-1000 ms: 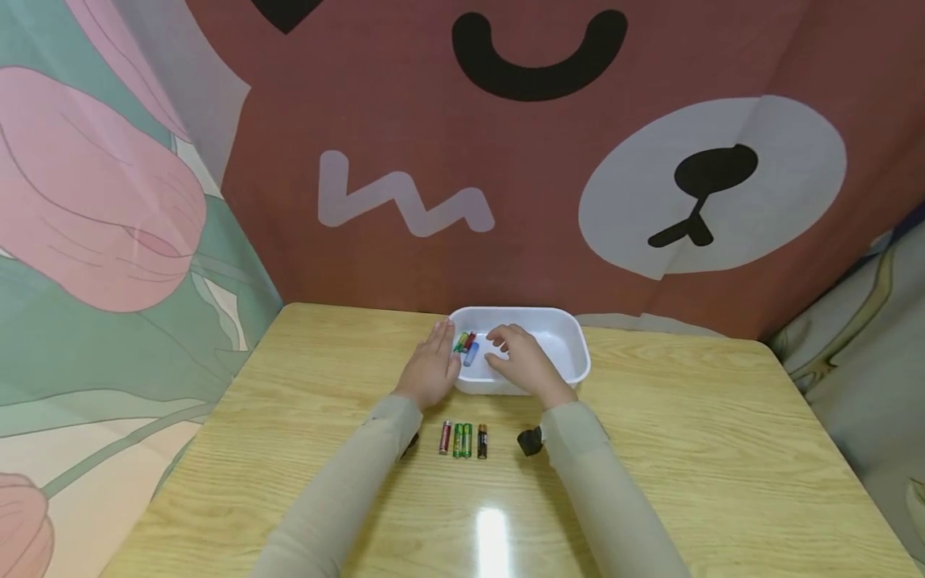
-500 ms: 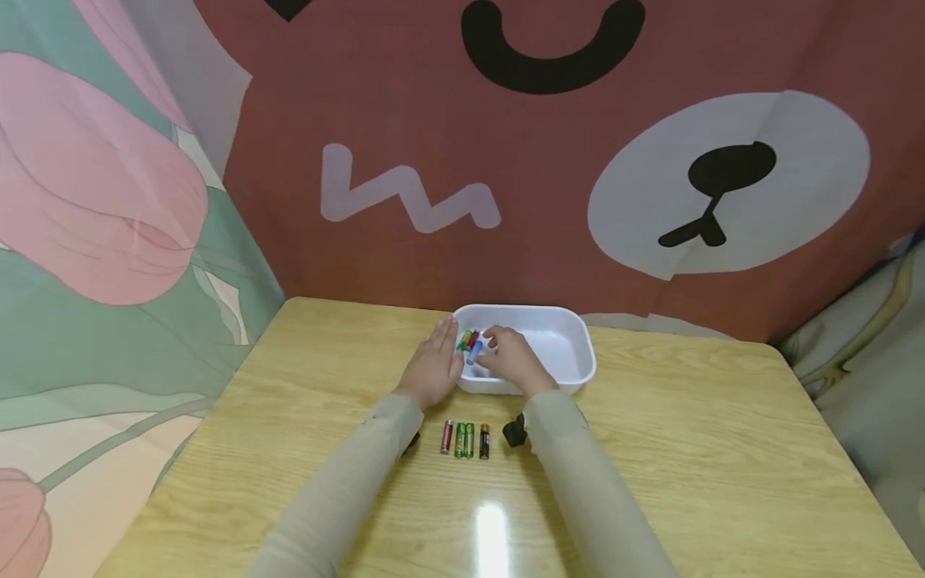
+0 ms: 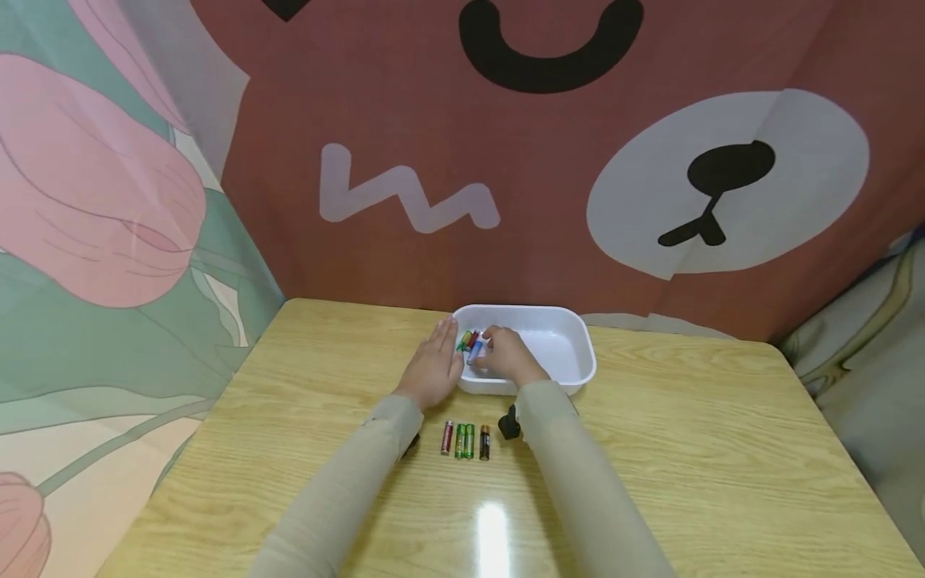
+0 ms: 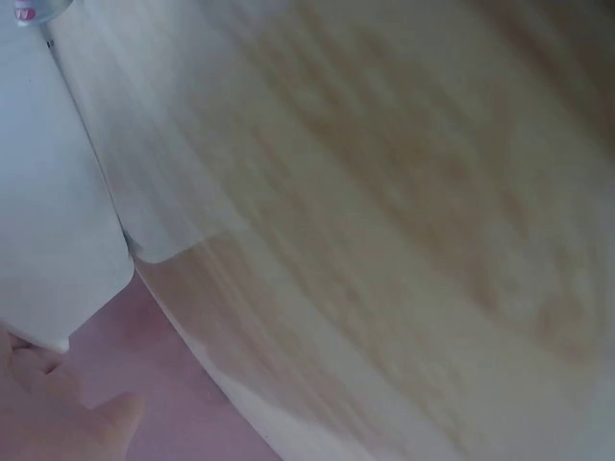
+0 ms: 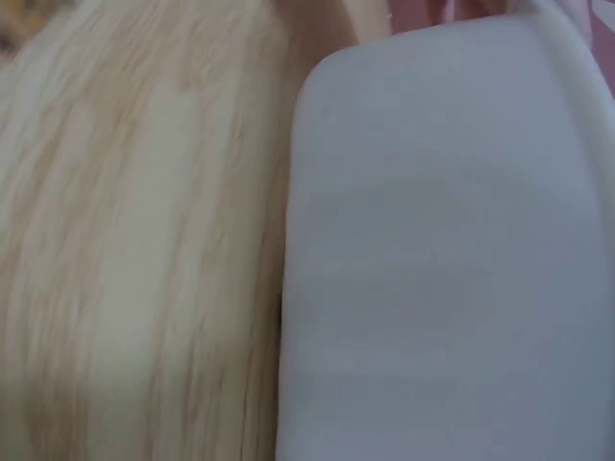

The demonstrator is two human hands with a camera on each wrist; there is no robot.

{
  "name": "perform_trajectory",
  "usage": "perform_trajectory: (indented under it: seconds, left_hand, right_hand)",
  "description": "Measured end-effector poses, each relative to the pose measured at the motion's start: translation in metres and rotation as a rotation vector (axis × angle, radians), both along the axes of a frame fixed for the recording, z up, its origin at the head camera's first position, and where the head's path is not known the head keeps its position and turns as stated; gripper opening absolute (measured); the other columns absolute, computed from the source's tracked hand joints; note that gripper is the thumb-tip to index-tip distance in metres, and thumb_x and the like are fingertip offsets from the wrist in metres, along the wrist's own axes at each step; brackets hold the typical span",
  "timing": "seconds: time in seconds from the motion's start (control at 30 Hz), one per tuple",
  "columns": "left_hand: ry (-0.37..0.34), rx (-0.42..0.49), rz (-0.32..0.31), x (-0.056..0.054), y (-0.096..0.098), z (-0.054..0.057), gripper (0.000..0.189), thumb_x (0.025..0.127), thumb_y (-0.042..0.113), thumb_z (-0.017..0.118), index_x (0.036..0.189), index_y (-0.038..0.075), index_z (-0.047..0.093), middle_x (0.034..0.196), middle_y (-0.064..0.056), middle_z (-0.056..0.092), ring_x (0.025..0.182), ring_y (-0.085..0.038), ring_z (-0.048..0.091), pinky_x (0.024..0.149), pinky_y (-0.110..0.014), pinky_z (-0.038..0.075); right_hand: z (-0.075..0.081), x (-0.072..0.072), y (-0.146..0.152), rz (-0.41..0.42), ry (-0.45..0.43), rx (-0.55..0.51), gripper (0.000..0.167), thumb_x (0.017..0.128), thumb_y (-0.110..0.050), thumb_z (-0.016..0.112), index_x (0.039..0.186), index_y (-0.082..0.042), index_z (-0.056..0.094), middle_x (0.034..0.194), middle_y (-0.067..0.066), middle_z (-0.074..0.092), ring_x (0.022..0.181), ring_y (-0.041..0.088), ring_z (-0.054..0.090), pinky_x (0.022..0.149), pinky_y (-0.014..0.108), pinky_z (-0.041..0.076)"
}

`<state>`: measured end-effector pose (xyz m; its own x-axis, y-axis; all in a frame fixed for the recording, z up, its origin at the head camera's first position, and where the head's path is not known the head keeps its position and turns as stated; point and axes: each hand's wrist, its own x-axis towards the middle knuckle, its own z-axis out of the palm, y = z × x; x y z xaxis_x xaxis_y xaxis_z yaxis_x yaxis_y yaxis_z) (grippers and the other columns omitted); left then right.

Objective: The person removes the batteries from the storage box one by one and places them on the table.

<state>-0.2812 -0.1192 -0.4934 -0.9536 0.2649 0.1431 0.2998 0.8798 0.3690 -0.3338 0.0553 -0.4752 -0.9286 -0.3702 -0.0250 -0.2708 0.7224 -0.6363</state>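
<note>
A white plastic tray (image 3: 549,385) stands near the table's back edge. My left hand (image 3: 432,369) lies along its left end, fingers straight and together, in the head view. Inside the tray at the left are a blue battery (image 3: 474,353), a red battery (image 3: 473,339) and a green-and-yellow one (image 3: 465,341). My right hand (image 3: 509,357) reaches over the front rim, thumb and fingers curled at the two ends of the blue battery. In the right wrist view the tray wall (image 5: 442,240) fills much of the picture; the fingertips are hidden behind it.
In front of the tray, a red battery (image 3: 447,437), a pair of green batteries (image 3: 465,441) and a black-and-copper battery (image 3: 485,441) lie in a row on the wooden table (image 3: 686,449). A patterned cloth (image 3: 405,265) hangs right behind the table.
My right hand has moved left inside the tray, its thumb and fingers now at the blue battery. My left hand stays at the tray's left end. The head view has shifted slightly.
</note>
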Motion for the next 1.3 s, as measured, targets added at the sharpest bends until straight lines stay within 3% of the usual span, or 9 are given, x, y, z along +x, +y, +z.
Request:
perform_trajectory:
  seconds: [0.3, 0.6, 0.77, 1.0, 1.3]
  left_hand:
    - [0.001, 0.001, -0.007, 0.000, 0.005, -0.005, 0.063, 0.108, 0.029, 0.036, 0.161, 0.002, 0.016, 0.169, -0.010, 0.013, 0.155, -0.026, 0.010, 0.123, -0.052, 0.023]
    - [0.005, -0.008, 0.001, 0.001, 0.002, -0.009, 0.063, 0.108, 0.027, 0.036, 0.161, 0.000, 0.017, 0.169, -0.011, 0.014, 0.155, -0.027, 0.012, 0.123, -0.051, 0.024]
    - [-0.007, -0.004, -0.011, 0.002, 0.000, -0.008, 0.064, 0.108, 0.028, 0.035, 0.161, 0.000, 0.015, 0.169, -0.012, 0.013, 0.155, -0.027, 0.010, 0.123, -0.051, 0.023]
    - [0.005, -0.004, -0.012, -0.001, -0.003, -0.005, 0.065, 0.108, 0.029, 0.035, 0.161, 0.000, 0.012, 0.169, -0.013, 0.011, 0.155, -0.029, 0.010, 0.123, -0.051, 0.023]
    - [0.018, 0.021, -0.017, -0.004, -0.001, -0.001, 0.065, 0.108, 0.028, 0.036, 0.161, -0.001, 0.012, 0.168, -0.014, 0.012, 0.155, -0.029, 0.011, 0.124, -0.049, 0.021]
  right_hand:
    - [-0.010, 0.000, 0.002, 0.007, 0.012, 0.033, 0.055, 0.081, -0.014, 0.084, 0.126, 0.007, 0.062, 0.110, 0.020, 0.068, 0.102, 0.033, 0.064, 0.098, 0.046, 0.053]
    - [-0.016, -0.002, -0.006, 0.002, 0.012, 0.117, 0.051, 0.085, -0.022, 0.082, 0.126, 0.002, 0.064, 0.114, 0.016, 0.065, 0.106, 0.030, 0.061, 0.106, 0.045, 0.048]
    - [-0.021, -0.004, -0.006, -0.014, 0.010, 0.127, 0.046, 0.083, -0.022, 0.082, 0.118, 0.002, 0.065, 0.106, 0.013, 0.064, 0.099, 0.027, 0.060, 0.101, 0.042, 0.050]
    - [-0.012, -0.006, -0.007, -0.004, 0.013, 0.085, 0.042, 0.077, -0.018, 0.083, 0.109, 0.004, 0.065, 0.096, 0.010, 0.062, 0.088, 0.025, 0.059, 0.093, 0.041, 0.053]
    - [-0.006, -0.006, -0.004, -0.017, 0.020, 0.065, 0.040, 0.079, -0.022, 0.082, 0.104, 0.003, 0.064, 0.092, 0.009, 0.060, 0.085, 0.024, 0.057, 0.089, 0.040, 0.053]
